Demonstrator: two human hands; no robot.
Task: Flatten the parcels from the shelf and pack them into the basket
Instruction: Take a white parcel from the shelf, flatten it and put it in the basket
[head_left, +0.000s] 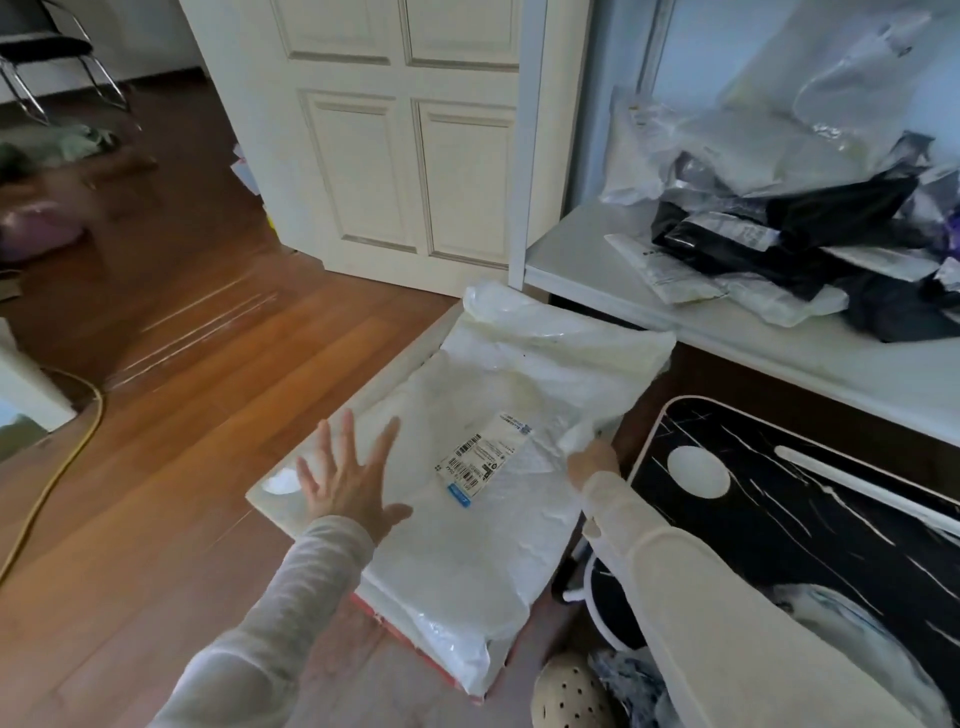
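White polythene parcel (519, 374), large, lies at frame centre, slanting from below the door (395, 130) down to the bottom centre. It drapes over a pale container (270, 504), probably the basket, though too little of it shows to confirm. A red edge shows under the parcel's near end. Label (483, 457) faces up at mid-parcel. The left hand (348, 483) is at lower centre-left, palm down, fingers straight and spread, holding nothing. It sits at the parcel's left margin, and whether it presses or hovers can't be told. The right hand (592, 460) is at the parcel's right edge. Its fingers are hidden by the film, but the film bunches up to it, so this reads as a pinch on that edge. Handling estimate: the film is thin, limp and slick. The contents look soft and low, with air trapped in wrinkled pockets, so it is likely light. It will fold rather than hold its shape. It is best taken by the edges or corners, with the flat palm pushing air from the centre towards the open end. The label area is the least slippery spot for pressing. The shelf (571, 260) at upper right holds a pile (779, 208) of black and white parcels not yet done.
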